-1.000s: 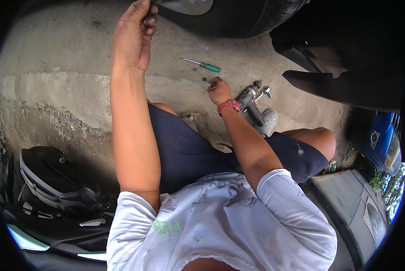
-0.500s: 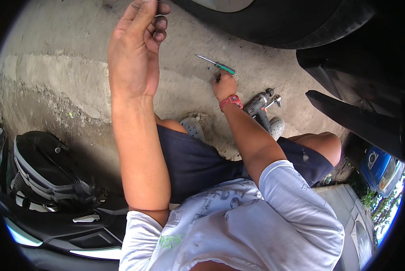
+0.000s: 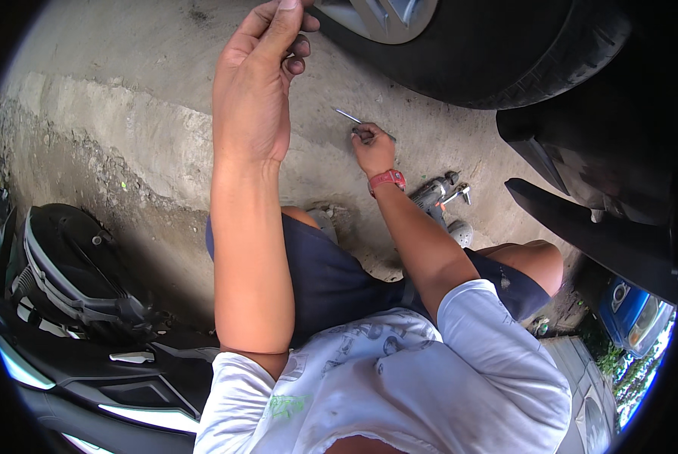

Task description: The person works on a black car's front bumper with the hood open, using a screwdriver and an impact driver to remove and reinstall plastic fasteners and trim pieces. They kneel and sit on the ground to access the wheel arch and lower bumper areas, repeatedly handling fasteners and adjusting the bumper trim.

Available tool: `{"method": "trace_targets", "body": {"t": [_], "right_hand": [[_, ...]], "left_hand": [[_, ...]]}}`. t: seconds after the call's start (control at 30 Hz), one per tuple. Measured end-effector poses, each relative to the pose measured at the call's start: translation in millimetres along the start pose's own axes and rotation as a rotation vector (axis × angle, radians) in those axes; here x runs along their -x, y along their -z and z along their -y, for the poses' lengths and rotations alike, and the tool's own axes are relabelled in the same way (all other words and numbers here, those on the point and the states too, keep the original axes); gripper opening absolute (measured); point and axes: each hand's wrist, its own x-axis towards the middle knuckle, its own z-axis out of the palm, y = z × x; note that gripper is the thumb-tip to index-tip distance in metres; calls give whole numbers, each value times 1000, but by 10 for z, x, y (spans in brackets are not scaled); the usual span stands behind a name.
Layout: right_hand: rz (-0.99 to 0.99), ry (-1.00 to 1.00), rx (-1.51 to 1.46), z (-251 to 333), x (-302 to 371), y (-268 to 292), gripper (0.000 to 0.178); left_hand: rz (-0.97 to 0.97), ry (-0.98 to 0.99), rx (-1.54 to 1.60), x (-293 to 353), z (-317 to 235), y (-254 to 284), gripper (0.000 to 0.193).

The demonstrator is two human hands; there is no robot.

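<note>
— Where's the right hand (image 3: 373, 147)?

— Down on the concrete ground (image 3: 127, 144), just below the car tyre (image 3: 490, 53), with its fingers curled shut around a thin tool (image 3: 348, 115). It looks like a small screwdriver: a slim metal shaft pokes out up-left of the fist, and the handle end is hidden in the grip.

— How would that handle?

— I'd judge it light and stiff, a narrow thing that could roll in dusty fingers. The thicker handle is the part to take hold of, not the bare shaft.

— And the left hand (image 3: 252, 98)?

— Raised toward the tyre, fingertips pinched together at the rim of the wheel (image 3: 377, 15). Whether something small sits between them I cannot tell.

— Anything else close by?

— A power tool (image 3: 437, 193) with a grey body lies on the ground just beside the right wrist, which wears a red watch (image 3: 387, 179). A black motorcycle helmet (image 3: 66, 272) sits well apart at the left edge.
</note>
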Motion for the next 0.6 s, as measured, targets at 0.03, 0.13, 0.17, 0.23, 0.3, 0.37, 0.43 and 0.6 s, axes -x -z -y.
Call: {"method": "trace_targets", "body": {"t": [0.03,0.13,0.17,0.23,0.3,0.37,0.43,0.6], "right_hand": [[99,-108,-239,45,21,67,30],[364,-339,-757,272,134,356,24],[444,-408,-888,372,195,494,22],[552,-430,-997,616,278,714,25],[634,-480,-1056,859,472,921,27],[671,-510,-1076,1131,675,1159,27],[738,-514,-1002,1419,984,1390,28],[777,-440,-653,2143,1744,2315,23]], "left_hand": [[-27,-22,-7,-10,-23,-18,39],[-89,-84,-21,-16,-120,-93,39],[-107,-100,-20,-1,-156,-121,39],[-138,-135,-60,49,-228,-171,38],[-214,-138,-139,183,-295,-192,37],[-268,-191,-225,321,-325,-230,35],[-358,-84,-392,492,-391,-182,35],[-384,61,-678,1282,-513,-458,27]]}}
